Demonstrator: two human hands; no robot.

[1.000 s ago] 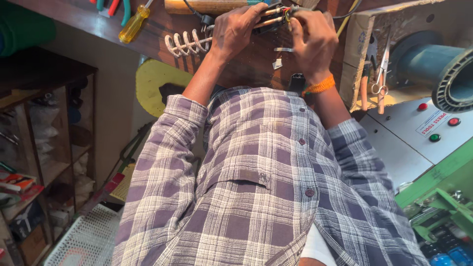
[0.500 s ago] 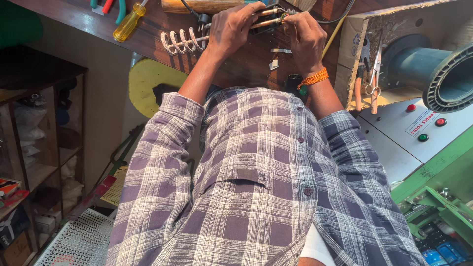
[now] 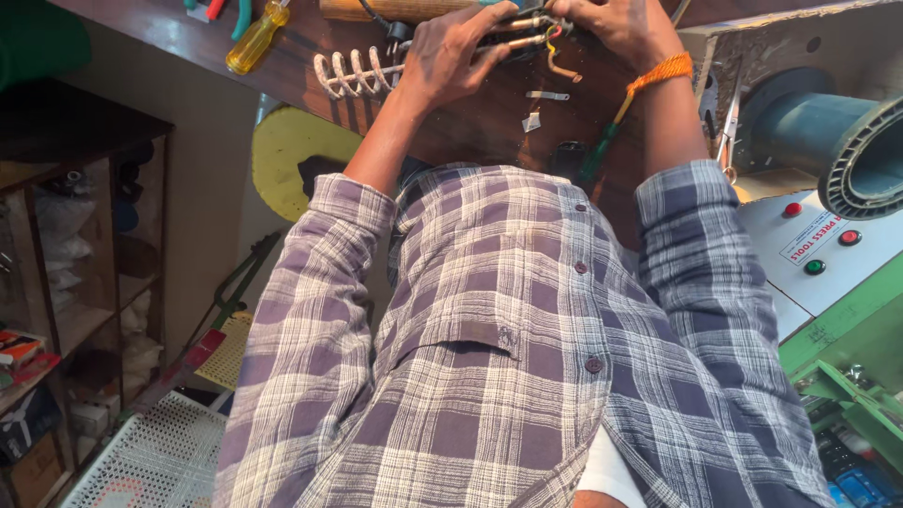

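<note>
Wires with bare metal ends sit clenched between both hands at the far edge of the dark table, hemmed by a grey pipe, white coil, green-handled screwdriver and yellow screwdriver.

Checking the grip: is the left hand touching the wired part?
Touching. The head view shows the left hand with its fingers laid across the wired part.

A coiled element lies on the workbench just left of the left hand. A screwdriver lies farther left. The wired part sits between both hands; the right hand is beside it.
</note>
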